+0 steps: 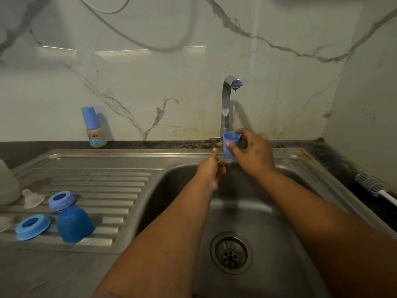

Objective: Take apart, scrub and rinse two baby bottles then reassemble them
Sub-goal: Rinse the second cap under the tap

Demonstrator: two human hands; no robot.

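My right hand (pixel 252 152) grips a small light-blue bottle cap (pixel 230 143), mouth up, under a thin stream from the tap (pixel 228 104). My left hand (pixel 211 168) hovers just below and to the left, fingers loosely curled, holding nothing I can see. On the draining board lie a dark-blue dome cap (pixel 74 224), two blue screw rings (pixel 61 200) (pixel 32 226) and a clear teat (pixel 32 197). A clear bottle body (pixel 7 183) stands at the far left edge. A small assembled bottle with a blue cap (pixel 94 127) stands against the wall.
The steel sink basin (pixel 268 211) with its drain (pixel 231 252) lies below my arms. A grey bottle brush (pixel 373 187) rests on the dark counter at the right. A marble backsplash rises behind the tap.
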